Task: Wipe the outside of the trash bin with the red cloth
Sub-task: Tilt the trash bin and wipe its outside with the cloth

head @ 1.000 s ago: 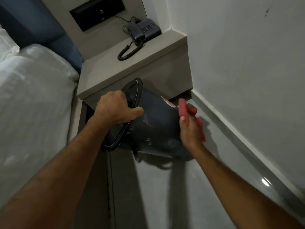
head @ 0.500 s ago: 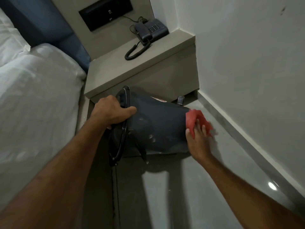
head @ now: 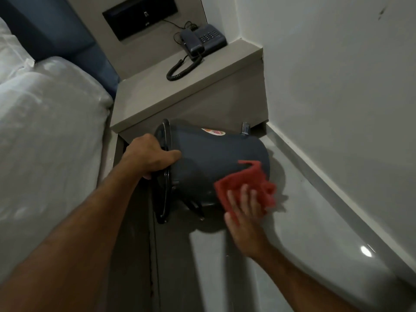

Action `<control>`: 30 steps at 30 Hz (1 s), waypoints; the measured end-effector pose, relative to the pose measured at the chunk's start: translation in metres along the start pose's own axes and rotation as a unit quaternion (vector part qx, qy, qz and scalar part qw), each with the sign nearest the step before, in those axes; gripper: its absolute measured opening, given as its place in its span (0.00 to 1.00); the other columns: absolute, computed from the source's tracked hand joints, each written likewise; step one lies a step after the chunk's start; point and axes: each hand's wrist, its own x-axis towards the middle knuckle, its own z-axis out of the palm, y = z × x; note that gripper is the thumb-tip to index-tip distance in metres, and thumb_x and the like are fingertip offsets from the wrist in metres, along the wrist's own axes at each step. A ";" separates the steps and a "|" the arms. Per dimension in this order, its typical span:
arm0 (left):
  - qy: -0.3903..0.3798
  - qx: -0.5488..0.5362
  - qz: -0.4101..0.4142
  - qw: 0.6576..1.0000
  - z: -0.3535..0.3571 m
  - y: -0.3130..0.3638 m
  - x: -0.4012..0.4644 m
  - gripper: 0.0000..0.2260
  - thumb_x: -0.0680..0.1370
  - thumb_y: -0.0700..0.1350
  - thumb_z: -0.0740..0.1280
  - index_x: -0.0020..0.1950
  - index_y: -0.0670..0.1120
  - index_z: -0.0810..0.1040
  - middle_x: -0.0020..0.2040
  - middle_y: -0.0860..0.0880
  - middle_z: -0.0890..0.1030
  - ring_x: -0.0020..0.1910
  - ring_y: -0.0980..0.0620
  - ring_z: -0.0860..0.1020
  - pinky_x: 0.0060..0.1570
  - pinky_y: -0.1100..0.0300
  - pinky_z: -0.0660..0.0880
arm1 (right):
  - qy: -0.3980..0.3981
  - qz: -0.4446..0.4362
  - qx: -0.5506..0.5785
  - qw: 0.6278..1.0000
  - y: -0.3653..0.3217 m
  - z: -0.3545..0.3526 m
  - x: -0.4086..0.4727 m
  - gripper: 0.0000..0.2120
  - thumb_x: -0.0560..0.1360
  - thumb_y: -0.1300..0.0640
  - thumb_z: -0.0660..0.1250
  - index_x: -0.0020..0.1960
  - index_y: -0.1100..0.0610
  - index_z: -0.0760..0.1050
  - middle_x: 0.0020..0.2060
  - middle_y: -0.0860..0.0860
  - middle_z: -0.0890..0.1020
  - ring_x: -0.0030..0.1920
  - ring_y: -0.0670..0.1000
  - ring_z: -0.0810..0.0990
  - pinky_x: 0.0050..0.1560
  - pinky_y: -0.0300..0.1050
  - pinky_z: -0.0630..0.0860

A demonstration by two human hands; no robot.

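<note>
Dark grey plastic trash bin [head: 216, 163] found tipped on its side above the grey floor [head: 292, 255], just in front of the grey bedside tabletop [head: 180, 91], mouth turned toward the bed. Left hand [head: 150, 157] clamped shut around the black rim, steadying the bin. Right hand [head: 244, 212] flattened, fingers spread, pressing the red cloth [head: 245, 183] against the lower side wall near the base. Cloth noted a second ago bunched at the bin's bottom end, since opened out and carried onto the side. Judged: wiping under way, base end treated, upper wall by the sticker likely outstanding.
</note>
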 end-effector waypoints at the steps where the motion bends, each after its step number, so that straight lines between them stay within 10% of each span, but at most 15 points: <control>1: -0.008 -0.007 0.000 1.000 0.000 0.000 0.001 0.21 0.68 0.59 0.75 0.37 0.41 0.76 0.24 0.46 0.81 0.18 0.51 0.80 0.17 0.63 0.74 | 0.022 0.065 0.039 0.997 0.015 -0.001 0.001 0.23 0.84 0.53 0.52 0.74 0.65 0.64 0.70 0.75 0.67 0.66 0.81 0.68 0.58 0.80 0.69; 5: -0.037 -0.054 0.006 0.998 -0.001 0.003 0.003 0.24 0.61 0.62 0.74 0.39 0.42 0.77 0.22 0.47 0.81 0.21 0.48 0.82 0.20 0.59 0.78 | 0.092 0.224 0.172 0.955 -0.001 -0.019 0.038 0.30 0.84 0.52 0.57 0.79 0.57 0.46 0.79 0.65 0.54 0.79 0.67 0.54 0.76 0.64 0.54; 11: -0.036 -0.058 0.022 0.997 0.005 0.015 0.001 0.27 0.63 0.65 0.75 0.38 0.41 0.78 0.21 0.49 0.81 0.21 0.48 0.82 0.19 0.59 0.78 | 0.009 -0.048 0.167 0.985 -0.121 -0.020 0.064 0.28 0.81 0.40 0.47 0.79 0.37 0.43 0.80 0.38 0.45 0.79 0.46 0.32 0.73 0.48 0.26; 15: -0.050 -0.031 0.012 0.998 0.007 0.014 -0.003 0.23 0.64 0.61 0.77 0.38 0.42 0.77 0.21 0.48 0.80 0.21 0.48 0.81 0.19 0.60 0.77 | 0.013 -0.038 0.095 0.995 -0.095 -0.022 0.049 0.28 0.80 0.40 0.46 0.78 0.38 0.42 0.80 0.41 0.44 0.79 0.48 0.34 0.76 0.55 0.31; 21: -0.080 0.012 0.001 0.997 0.000 0.017 -0.008 0.18 0.68 0.56 0.75 0.40 0.41 0.77 0.31 0.40 0.83 0.23 0.44 0.83 0.24 0.55 0.81 | 0.054 0.210 0.097 0.971 -0.016 -0.052 0.053 0.34 0.78 0.39 0.47 0.79 0.47 0.37 0.82 0.49 0.46 0.81 0.53 0.41 0.76 0.66 0.42; 30: -0.074 0.202 0.087 0.973 -0.024 0.079 -0.036 0.20 0.70 0.65 0.65 0.38 0.48 0.74 0.21 0.48 0.80 0.23 0.49 0.82 0.30 0.56 0.80 | 0.068 0.062 0.089 0.992 -0.022 -0.072 0.052 0.32 0.79 0.39 0.49 0.80 0.49 0.53 0.78 0.43 0.56 0.80 0.51 0.47 0.78 0.61 0.41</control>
